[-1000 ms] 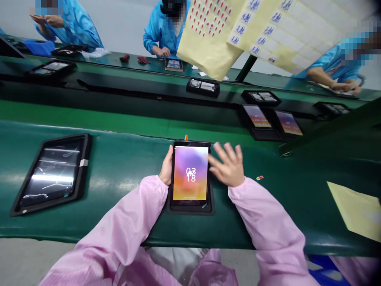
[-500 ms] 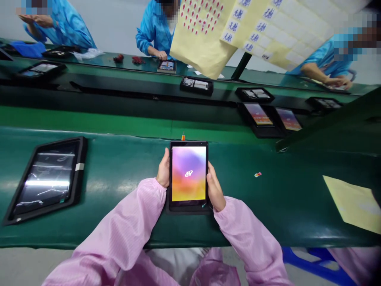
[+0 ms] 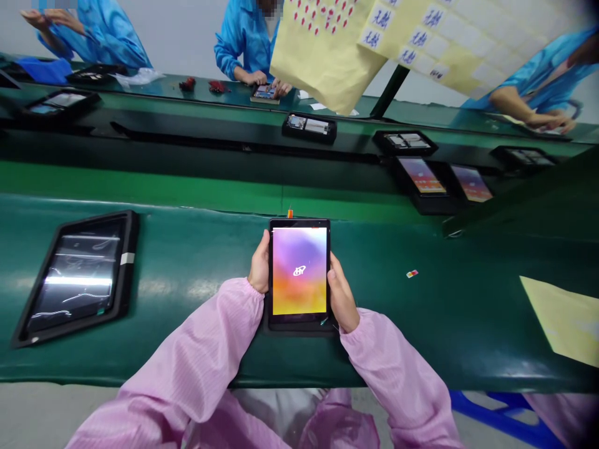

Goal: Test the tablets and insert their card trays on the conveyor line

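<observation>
A black tablet (image 3: 299, 271) faces me near the front of the green bench, its lit screen purple to yellow with a white logo. My left hand (image 3: 259, 263) grips its left edge, and my right hand (image 3: 343, 293) grips the right edge; the fingers behind it are hidden. Beneath the tablet's lower end shows a dark foam tray (image 3: 299, 329). A small orange tab (image 3: 290, 214) sticks up just beyond the tablet's top edge. To the right lies a small card (image 3: 412, 274), white with coloured patches.
At left a dark-screened panel (image 3: 77, 277) rests in a black foam frame. Yellow paper (image 3: 561, 318) lies at right. Beyond, a sunken conveyor (image 3: 187, 146) carries several trays with devices. Yellow sheets (image 3: 327, 56) hang overhead at right. Co-workers in blue (image 3: 250, 43) sit opposite.
My hands keep their hold on the tablet. The view has shifted slightly. The two lit tablets on the conveyor have moved a little right. A co-worker opposite now has both hands at a device.
</observation>
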`<state>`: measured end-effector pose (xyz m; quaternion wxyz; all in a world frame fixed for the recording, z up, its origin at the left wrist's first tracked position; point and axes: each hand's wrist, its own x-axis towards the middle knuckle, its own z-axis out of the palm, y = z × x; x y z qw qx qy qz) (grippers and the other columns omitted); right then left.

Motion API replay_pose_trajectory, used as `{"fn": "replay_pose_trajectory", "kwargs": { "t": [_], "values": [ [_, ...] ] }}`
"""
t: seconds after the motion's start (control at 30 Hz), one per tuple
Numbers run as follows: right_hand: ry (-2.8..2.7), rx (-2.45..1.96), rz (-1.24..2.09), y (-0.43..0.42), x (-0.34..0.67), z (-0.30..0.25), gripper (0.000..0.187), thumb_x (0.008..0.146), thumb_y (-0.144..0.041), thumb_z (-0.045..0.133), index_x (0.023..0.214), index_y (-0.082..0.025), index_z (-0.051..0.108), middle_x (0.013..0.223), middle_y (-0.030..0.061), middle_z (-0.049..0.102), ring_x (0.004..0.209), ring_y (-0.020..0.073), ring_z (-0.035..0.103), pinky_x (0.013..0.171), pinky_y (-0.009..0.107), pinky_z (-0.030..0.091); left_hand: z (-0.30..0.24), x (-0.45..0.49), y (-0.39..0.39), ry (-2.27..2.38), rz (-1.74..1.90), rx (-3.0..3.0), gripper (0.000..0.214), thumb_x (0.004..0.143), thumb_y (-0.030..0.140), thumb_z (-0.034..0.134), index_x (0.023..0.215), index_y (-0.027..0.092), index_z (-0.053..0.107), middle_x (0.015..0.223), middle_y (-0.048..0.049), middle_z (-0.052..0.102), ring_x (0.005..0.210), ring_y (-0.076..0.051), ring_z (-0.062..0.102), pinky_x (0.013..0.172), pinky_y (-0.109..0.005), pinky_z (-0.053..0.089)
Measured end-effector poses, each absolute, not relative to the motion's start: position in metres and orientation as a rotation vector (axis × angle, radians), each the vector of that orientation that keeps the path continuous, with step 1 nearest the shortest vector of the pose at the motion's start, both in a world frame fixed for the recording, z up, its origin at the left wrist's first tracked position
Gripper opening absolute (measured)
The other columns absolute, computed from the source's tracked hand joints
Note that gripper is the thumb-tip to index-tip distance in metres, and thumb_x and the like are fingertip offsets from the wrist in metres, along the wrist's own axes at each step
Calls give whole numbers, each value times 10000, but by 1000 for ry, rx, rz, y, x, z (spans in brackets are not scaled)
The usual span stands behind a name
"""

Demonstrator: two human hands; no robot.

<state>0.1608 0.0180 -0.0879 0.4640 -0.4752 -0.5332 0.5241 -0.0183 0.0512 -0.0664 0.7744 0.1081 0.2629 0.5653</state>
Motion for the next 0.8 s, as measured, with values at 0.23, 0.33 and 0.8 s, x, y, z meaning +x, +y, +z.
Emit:
{"fn": "replay_pose_trajectory", "kwargs": {
  "t": [0.23, 0.33, 0.8],
  "values": [
    [-1298, -1181, 1302, 17, 161, -86, 603, 918, -581, 439, 1443, -288, 384, 1526, 36, 383, 1405, 235, 364, 1168, 472, 316, -65, -18, 52, 577, 1230, 252, 602, 890, 609, 441, 1140, 115, 676, 1099, -124, 716, 1113, -307, 638, 1054, -434, 434],
    [-1290, -1174, 1312, 17, 160, -85, 599, 921, -575, 440, 1443, -289, 382, 1525, 31, 385, 1398, 231, 375, 1167, 458, 324, -66, -18, 52, 576, 1235, 265, 595, 885, 612, 450, 1148, 128, 674, 1108, -117, 714, 1103, -303, 643, 1046, -428, 440],
    [-1719, -1162, 494, 13, 159, -72, 507, 960, -365, 414, 1464, -338, 356, 1538, 28, 339, 1419, 270, 316, 1159, 535, 282, -66, -17, 51, 588, 1265, 254, 578, 888, 600, 456, 1152, 131, 666, 1105, -107, 716, 1108, -298, 641, 1043, -411, 442]
  ]
}}
